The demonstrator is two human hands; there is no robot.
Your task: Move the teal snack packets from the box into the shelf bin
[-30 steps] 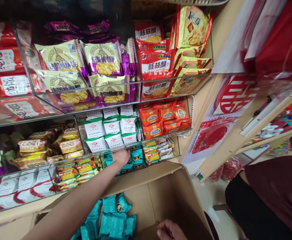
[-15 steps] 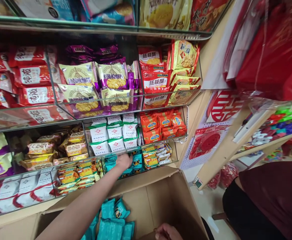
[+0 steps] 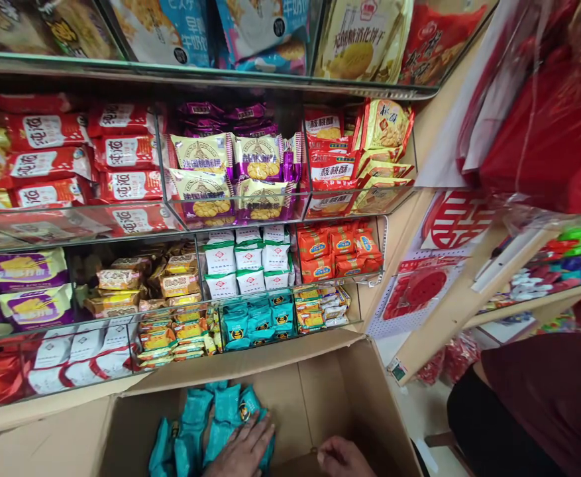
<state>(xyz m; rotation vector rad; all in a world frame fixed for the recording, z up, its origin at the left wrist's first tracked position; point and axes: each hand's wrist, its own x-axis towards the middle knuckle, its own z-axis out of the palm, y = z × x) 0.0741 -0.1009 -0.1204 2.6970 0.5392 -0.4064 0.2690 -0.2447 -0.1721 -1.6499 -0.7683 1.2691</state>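
My left hand (image 3: 245, 447) lies with its fingers stretched out over teal snack packets (image 3: 220, 404) inside an open cardboard box (image 3: 320, 377). The palm and wrist run off the bottom edge of the view. To its right, my right hand (image 3: 344, 457) is over the bare part of the box, its fingers curled in. What those fingers hold, if anything, is hidden. Just beyond the box's far flap, similar teal packets (image 3: 259, 321) stand in rows in a low glass shelf compartment.
Above the box, glass-fronted shelves hold white-and-green packets (image 3: 250, 258), orange packets (image 3: 340, 248), cream-and-purple biscuits (image 3: 258, 159) and red packets (image 3: 126, 152). A wooden upright (image 3: 399, 278) ends the shelving. Red items in plastic (image 3: 543, 132) hang at right, above a person in dark clothes (image 3: 543, 397).
My left hand has come back from the teal compartment on the shelf and down onto the packets in the box. The view has shifted left, and my right hand stays low in the box.
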